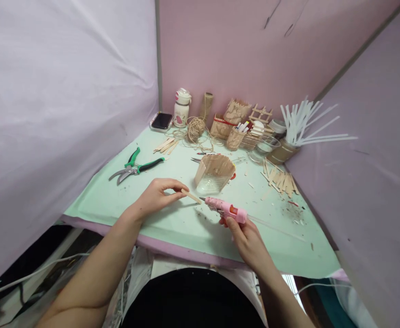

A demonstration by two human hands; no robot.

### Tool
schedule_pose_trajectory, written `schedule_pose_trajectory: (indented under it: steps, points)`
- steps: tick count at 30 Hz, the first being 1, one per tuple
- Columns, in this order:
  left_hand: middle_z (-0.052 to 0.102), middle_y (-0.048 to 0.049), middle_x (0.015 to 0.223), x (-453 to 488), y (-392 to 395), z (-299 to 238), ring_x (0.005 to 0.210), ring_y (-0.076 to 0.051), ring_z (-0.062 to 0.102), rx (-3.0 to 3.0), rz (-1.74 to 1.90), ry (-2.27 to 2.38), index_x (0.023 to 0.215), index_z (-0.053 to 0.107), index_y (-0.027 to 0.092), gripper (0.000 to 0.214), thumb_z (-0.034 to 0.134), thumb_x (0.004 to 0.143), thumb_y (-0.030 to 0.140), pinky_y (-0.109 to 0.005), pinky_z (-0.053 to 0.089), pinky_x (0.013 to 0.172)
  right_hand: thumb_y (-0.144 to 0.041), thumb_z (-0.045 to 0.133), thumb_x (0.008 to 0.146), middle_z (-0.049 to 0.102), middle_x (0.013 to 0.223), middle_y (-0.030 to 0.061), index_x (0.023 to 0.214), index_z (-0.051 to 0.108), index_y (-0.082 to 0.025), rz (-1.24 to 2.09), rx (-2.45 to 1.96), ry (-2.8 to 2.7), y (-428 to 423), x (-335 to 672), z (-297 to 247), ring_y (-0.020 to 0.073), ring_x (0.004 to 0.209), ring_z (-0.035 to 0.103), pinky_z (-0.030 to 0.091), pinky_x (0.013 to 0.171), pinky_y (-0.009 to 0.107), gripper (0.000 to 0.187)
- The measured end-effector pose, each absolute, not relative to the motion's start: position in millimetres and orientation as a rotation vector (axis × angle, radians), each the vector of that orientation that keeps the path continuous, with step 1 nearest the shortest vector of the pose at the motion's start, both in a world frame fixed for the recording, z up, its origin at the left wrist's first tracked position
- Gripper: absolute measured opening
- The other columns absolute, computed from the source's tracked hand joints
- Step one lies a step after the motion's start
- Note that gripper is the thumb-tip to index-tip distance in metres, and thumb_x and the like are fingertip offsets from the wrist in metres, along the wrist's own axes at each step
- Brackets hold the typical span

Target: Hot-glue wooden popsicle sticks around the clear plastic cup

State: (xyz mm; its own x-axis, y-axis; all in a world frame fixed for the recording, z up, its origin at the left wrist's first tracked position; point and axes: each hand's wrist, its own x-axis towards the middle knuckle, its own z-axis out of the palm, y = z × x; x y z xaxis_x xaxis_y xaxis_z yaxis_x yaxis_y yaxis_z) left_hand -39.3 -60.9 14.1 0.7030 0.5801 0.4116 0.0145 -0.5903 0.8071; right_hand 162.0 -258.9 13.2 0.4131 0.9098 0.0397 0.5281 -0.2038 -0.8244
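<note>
Wooden stick (pixel 192 197) and pink glue gun (pixel 225 209) nearly meet low over the front of the surface (pixel 100 196). The left hand (pixel 158 196) pinches the stick by one end between thumb and fingers; the right hand (pixel 244 234) is wrapped round the gun's grip, its nozzle close to the stick's free end, and the two hands are apart. Whether any glue is on the stick cannot be told. Just beyond them stands a clear container (pixel 216 168), partly covered: sticks already line much of its wall, while the near part looks transparent and bare, so the work seems partway along, with this stick not yet joined to it. More loose sticks (pixel 282 180) lie to the right, and a smaller bundle (pixel 166 145) behind on the left, near green-and-black pruners (pixel 136 170). At the back are a ball of twine (pixel 195 129), a bottle (pixel 181 114) and a holder of white strips (pixel 282 152).
</note>
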Motion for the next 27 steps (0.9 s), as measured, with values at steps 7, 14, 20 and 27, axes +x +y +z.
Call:
schedule_pose_trajectory:
  steps: [7,14,20,27]
  points:
    - [0.077,-0.0066,0.081,-38,-62,15,0.072,-0.017,0.069,2.063,0.900,0.470,0.090,0.080,0.021,0.015,0.071,0.081,0.029,-0.023,0.052,0.067,-0.065,0.042,0.090,0.069,0.075,0.0092,0.075,0.069,-0.017,0.590,-1.901,-1.156,-251,159,4,0.0217,0.066,0.062,0.049,0.060,0.031,0.058]
    - [0.077,-0.0065,0.081,-38,-62,14,0.071,-0.017,0.069,2.087,0.896,0.470,0.089,0.080,0.020,0.015,0.070,0.081,0.028,-0.023,0.052,0.066,-0.071,0.039,0.088,0.066,0.070,0.0080,0.074,0.067,-0.017,0.658,-1.886,-1.096,-249,159,-3,0.0204,0.063,0.058,0.044,0.053,0.029,0.062]
    - [0.077,-0.0065,0.082,-39,-61,13,0.072,-0.017,0.069,2.097,0.878,0.478,0.090,0.079,0.020,0.015,0.069,0.082,0.028,-0.023,0.051,0.067,-0.074,0.037,0.087,0.060,0.065,0.0051,0.071,0.064,-0.018,0.681,-1.911,-1.078,-247,156,0,0.0180,0.055,0.052,0.041,0.052,0.029,0.065]
    - [0.077,-0.0063,0.083,-39,-61,13,0.073,-0.017,0.069,2.099,0.881,0.478,0.091,0.079,0.020,0.014,0.070,0.082,0.026,-0.024,0.051,0.068,-0.078,0.034,0.085,0.055,0.059,0.0021,0.069,0.062,-0.019,0.692,-1.910,-1.064,-246,154,1,0.0158,0.049,0.047,0.039,0.051,0.029,0.068]
